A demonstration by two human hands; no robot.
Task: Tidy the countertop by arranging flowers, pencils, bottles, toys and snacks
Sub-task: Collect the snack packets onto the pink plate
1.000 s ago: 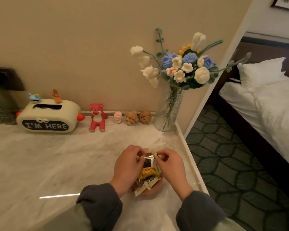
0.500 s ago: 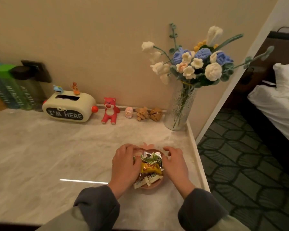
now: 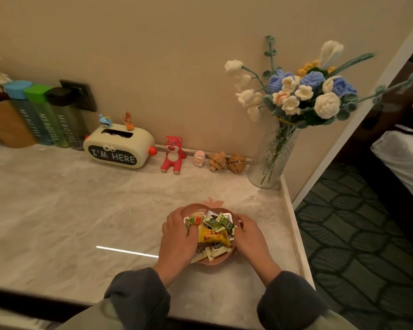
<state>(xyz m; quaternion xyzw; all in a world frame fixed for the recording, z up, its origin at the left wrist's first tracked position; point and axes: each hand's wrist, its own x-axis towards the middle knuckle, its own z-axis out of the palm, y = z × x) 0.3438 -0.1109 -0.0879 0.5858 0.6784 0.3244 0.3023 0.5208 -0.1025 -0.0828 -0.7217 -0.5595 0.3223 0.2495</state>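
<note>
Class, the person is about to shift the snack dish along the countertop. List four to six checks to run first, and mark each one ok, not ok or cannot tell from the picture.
1. The left hand grips the pink dish at its left side: ok.
2. The right hand grips its right side: ok.
3. The snack packets lie below the rim: not ok, they are heaped above it.
4. The countertop beyond the dish is bare: ok.
5. The glass vase stands apart from the dish: ok.
6. The dish sits flat: cannot tell, the hands hide it.
</note>
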